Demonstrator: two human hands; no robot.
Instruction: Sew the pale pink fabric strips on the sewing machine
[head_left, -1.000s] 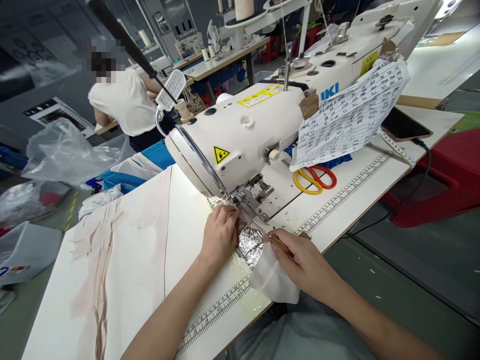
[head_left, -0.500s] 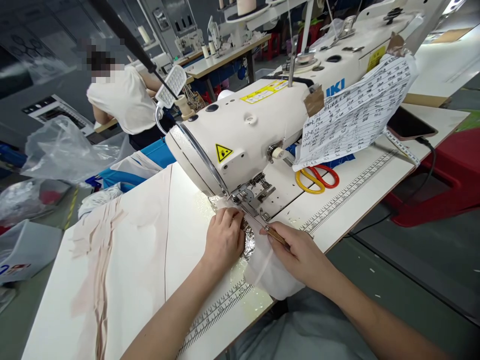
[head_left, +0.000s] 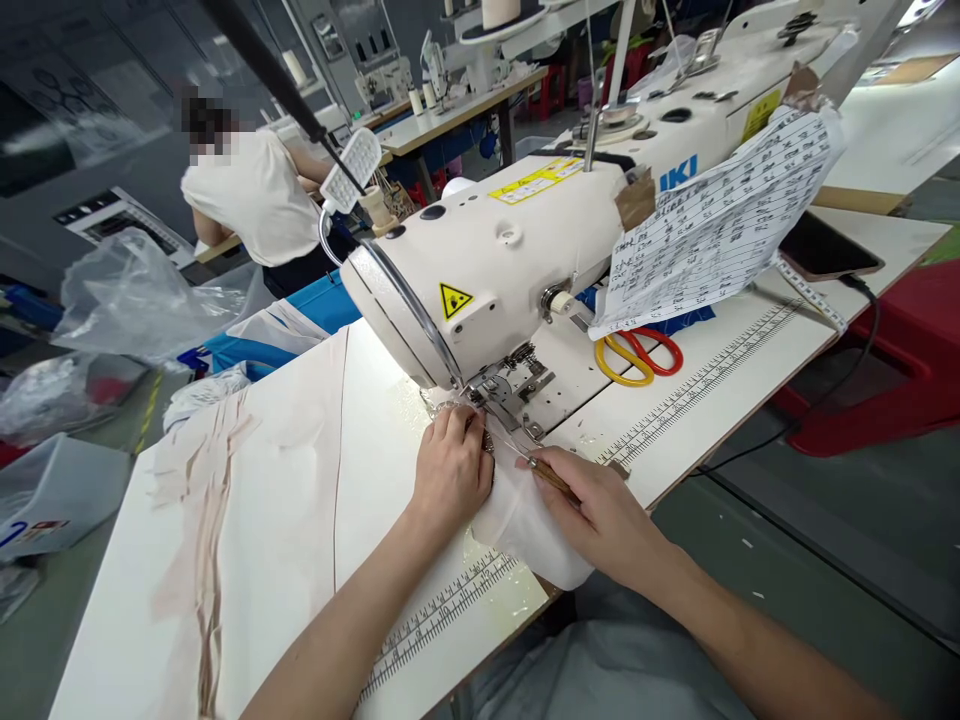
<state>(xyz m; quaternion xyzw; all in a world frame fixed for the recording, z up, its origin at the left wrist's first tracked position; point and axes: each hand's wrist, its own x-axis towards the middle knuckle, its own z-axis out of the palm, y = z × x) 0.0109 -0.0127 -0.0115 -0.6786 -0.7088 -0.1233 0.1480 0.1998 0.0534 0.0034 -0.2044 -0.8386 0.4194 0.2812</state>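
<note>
My left hand [head_left: 452, 468] lies with curled fingers on a white fabric piece [head_left: 525, 530], pressing it down just in front of the presser foot [head_left: 501, 395] of a white sewing machine [head_left: 510, 270]. My right hand [head_left: 600, 515] pinches a thin tool with a wooden handle [head_left: 551, 480], its metal tip pointing toward the needle area. The white fabric covers most of the shiny silver material underneath. Both hands meet at the fabric near the table's front edge.
Yellow and red scissors [head_left: 637, 355] lie under a printed paper sheet [head_left: 720, 235] taped to the machine. Pale pink fabric strips [head_left: 202, 520] lie left on the white table [head_left: 300, 560]. A phone [head_left: 825, 250] lies far right. Another person [head_left: 255, 205] works behind, beside plastic bags [head_left: 135, 300].
The white fabric has been drawn up over the silver material toward the presser foot. Both hands moved slightly closer to the needle.
</note>
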